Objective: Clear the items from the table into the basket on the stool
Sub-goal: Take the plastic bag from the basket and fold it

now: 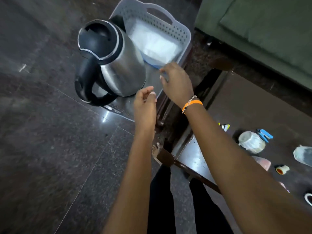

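Kettle [111, 59] (no legible branding) sits in basket [179, 33]; hands [145, 107] [177, 81] apart, empty.

Grey perforated basket [177, 33] holds steel kettle [109, 61], upright, and a white packet [155, 44] beside it. Left hand [145, 105] and right hand [175, 81] hover over the basket's near end, fingers loosely curled, holding nothing. Desk [253, 105] carries jar [251, 141], stapler [265, 135].
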`<state>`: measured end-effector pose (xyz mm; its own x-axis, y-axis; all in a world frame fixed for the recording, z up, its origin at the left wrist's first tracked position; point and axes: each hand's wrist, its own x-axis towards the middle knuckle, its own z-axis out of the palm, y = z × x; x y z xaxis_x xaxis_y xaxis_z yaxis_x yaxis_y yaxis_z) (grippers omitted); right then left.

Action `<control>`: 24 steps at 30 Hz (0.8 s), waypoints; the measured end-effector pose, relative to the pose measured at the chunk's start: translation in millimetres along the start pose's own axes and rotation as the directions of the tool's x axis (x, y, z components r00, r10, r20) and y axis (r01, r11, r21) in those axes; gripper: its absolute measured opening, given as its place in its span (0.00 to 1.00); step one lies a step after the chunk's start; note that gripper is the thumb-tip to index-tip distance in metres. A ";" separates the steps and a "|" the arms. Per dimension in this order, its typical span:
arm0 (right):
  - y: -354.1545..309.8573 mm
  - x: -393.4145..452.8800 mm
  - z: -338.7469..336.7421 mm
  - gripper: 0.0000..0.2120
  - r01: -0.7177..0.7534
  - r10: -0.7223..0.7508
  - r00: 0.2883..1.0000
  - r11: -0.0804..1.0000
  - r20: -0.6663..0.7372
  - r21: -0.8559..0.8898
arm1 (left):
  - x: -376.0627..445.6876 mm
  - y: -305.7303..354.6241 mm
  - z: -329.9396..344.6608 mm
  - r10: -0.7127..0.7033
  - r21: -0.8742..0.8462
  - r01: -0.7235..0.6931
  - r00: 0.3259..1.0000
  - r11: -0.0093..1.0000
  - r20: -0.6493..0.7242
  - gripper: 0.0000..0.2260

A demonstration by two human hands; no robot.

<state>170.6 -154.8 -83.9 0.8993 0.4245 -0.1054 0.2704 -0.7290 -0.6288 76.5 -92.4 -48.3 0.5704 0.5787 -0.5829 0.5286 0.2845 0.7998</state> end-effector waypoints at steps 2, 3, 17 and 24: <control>-3.6 23.0 11.8 0.14 0.046 -0.013 0.993 0.957 0.118 -0.285 | 14.1 3.6 -8.5 -0.032 0.007 0.032 0.999 0.999 0.019 0.08; -6.9 33.5 19.6 0.15 0.067 0.003 0.985 0.916 0.173 -0.395 | 22.7 5.0 -13.2 -0.055 0.020 0.054 0.998 0.998 0.034 0.08; -21.2 92.5 50.2 0.14 -0.035 0.152 0.967 0.874 0.203 -0.485 | 83.3 6.9 -39.6 -0.172 0.072 0.164 0.979 0.984 0.110 0.06; -40.7 72.9 18.4 0.06 -0.283 0.467 0.839 0.813 -0.279 0.509 | 77.7 11.7 -39.5 -0.144 0.038 0.139 0.971 0.990 0.191 0.06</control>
<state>218.8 -84.3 -80.2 0.9768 -0.1344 -0.1669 -0.2098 -0.4396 -0.8733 102.1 -13.9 -78.6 0.5979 0.3745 -0.7087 0.6263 0.3334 0.7047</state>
